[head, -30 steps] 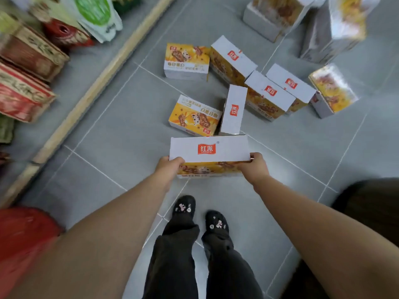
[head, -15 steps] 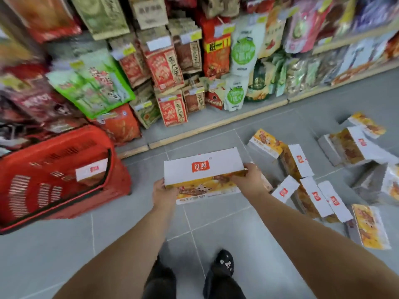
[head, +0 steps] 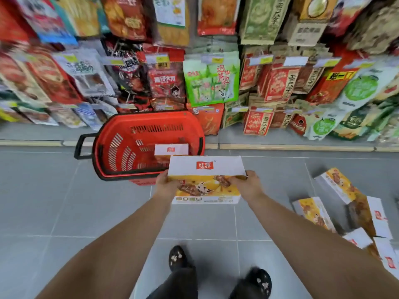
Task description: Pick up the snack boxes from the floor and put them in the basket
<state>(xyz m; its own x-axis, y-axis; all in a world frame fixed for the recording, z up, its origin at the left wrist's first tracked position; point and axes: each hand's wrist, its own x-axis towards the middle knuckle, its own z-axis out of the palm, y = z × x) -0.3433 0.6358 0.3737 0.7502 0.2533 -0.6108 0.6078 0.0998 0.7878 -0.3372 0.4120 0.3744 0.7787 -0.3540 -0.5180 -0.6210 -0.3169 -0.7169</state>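
Note:
I hold a white and yellow snack box [head: 206,180] level in front of me, above the floor. My left hand [head: 167,186] grips its left end and my right hand [head: 248,186] grips its right end. Just beyond and to the left of the box stands the red plastic basket [head: 121,147] with a black handle, on the floor by the shelf. One snack box [head: 171,149] lies inside it. Several more snack boxes [head: 336,186] lie scattered on the floor at the right.
A store shelf [head: 291,146] packed with snack bags runs across the far side, its wooden edge low on the floor. Grey floor tiles [head: 54,201] spread left of my arms. My two feet [head: 179,257] stand below the held box.
The view has swung left from the scattered boxes to the basket and shelf. The held box has come up and now sits just before the basket's near rim.

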